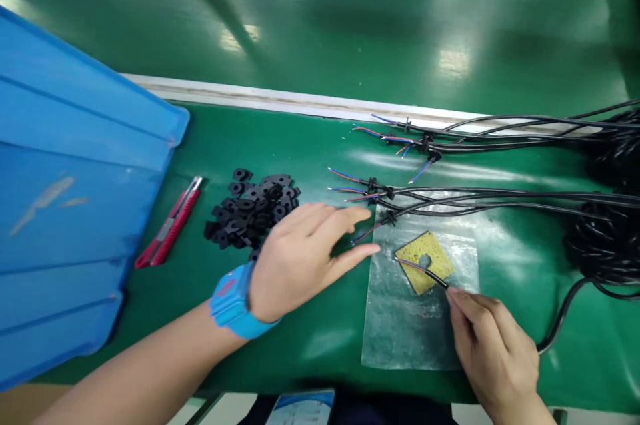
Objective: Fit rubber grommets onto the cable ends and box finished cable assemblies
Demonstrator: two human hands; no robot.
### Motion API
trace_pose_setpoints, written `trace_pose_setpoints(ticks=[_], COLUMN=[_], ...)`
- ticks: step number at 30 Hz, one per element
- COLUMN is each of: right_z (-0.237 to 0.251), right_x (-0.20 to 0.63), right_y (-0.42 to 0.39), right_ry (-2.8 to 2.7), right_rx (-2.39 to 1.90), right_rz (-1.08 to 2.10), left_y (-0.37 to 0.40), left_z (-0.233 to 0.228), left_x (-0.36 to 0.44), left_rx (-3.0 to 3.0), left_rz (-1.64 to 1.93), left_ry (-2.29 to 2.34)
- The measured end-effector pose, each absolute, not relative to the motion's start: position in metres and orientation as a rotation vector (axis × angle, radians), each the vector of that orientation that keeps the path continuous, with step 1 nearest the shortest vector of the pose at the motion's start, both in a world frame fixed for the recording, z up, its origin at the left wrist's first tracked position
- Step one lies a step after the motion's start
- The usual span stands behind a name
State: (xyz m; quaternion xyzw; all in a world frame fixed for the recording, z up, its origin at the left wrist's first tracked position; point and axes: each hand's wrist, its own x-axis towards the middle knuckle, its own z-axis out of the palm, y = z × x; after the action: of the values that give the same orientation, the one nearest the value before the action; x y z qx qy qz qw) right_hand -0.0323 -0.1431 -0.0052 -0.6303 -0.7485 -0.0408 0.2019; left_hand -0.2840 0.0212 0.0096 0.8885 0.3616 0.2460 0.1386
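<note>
My right hand (pixel 493 341) pinches a black cable (pixel 438 278) near its stripped end, where thin red and blue wires show. That wire end lies over a yellow square sponge (pixel 415 251) with a hole in its middle. Under the sponge is a clear plastic bag (pixel 390 338). My left hand (pixel 305 255), with a blue band on its wrist, has thumb and index finger apart and nothing visible between them. It hovers beside a pile of small black pieces with holes (pixel 245 211), covering part of it.
Several black cables (pixel 480 197) with black grommets and bare wire ends lie across the right side, running to coiled bundles (pixel 605 245). A red utility knife (pixel 173 225) lies beside a large blue bin (pixel 75 178) on the left. A white strip (pixel 260 97) crosses the green table.
</note>
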Motion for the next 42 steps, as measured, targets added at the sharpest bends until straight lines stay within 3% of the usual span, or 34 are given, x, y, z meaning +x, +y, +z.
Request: trace_pose_setpoints(ticks=[5, 15, 34, 42], right_z=[0.000, 0.008, 0.012, -0.025], right_x=[-0.033, -0.028, -0.031, 0.005], right_y=[-0.145, -0.153, -0.162, -0.167], right_ry=[-2.249, -2.461, -2.482, -2.510], right_rx=[-1.760, -1.778, -1.638, -1.411], right_rz=[-0.098, -0.406, -0.545, -0.437], left_y=[0.004, -0.018, -0.022, 0.012], left_z=[0.024, 0.028, 0.016, 0.024], left_x=[-0.323, -0.379, -0.402, -0.399], left_rx=[2.539, 2.325, 2.228, 2.336], left_rz=[0.765, 0.842, 0.929, 0.830], left_ry=[1.226, 1.793, 1.744, 1.733])
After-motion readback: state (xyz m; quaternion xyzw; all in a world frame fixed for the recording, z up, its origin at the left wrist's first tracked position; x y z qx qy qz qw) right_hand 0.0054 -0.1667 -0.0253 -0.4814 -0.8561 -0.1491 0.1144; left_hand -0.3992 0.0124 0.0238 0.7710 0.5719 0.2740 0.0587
